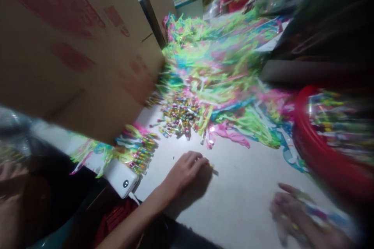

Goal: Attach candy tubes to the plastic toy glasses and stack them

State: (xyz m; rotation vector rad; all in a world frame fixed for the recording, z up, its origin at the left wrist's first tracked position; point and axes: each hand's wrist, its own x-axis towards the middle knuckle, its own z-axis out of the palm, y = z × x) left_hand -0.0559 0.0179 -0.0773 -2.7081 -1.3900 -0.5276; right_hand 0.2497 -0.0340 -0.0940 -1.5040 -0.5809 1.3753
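My left hand (194, 165) rests on the white tabletop (233, 194) with curled fingers. A small thin piece (214, 169) with a yellow part and a greyish end pokes out from under its fingertips. At the lower right, my right hand (296, 212) is smeared by motion. A multicoloured strip (320, 214), with purple, white and blue parts, runs along this hand and seems to be gripped in it. Ahead of my left hand lies a heap of small striped sticks (181, 114). Bright plastic streamers (228, 74) in green, pink and blue spread behind the heap.
A large cardboard box (87, 54) with red print leans over the left side. A white power bank (121, 177) with a cable sits at the near edge beside more striped sticks (144, 148). At right stands a red basin (304, 136) full of colourful pieces. Another person's hand (13, 175) shows far left.
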